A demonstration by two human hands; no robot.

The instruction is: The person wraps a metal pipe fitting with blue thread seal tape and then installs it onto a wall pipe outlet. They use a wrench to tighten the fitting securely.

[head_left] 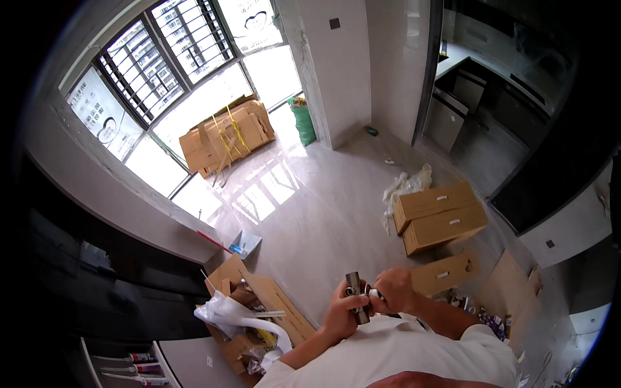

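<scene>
Nearest the camera, the bottom edge is filled by a white shirt [414,355]. Beyond it, a pale, glossy floor [323,213] is spread. By the wall, flattened cardboard [242,129] is bundled with yellow strapping; to the right, two brown boxes [427,233] are set against each other. A dustpan [249,242] is noted on the floor, left side.

In front of the shirt, above the floor, the left hand [342,314] is wrapped around a metal fitting [353,282], thumb across its middle. The right hand [395,287] is closed on a white round piece [374,293] at the fitting's side; whether the two pieces are joined cannot be told.

Handling, as judged: fitting probably stiff and dense for its size, smooth enough to slip, not easily broken. Best held around the barrel; the white piece, likely light, best pinched by its rim.
</scene>
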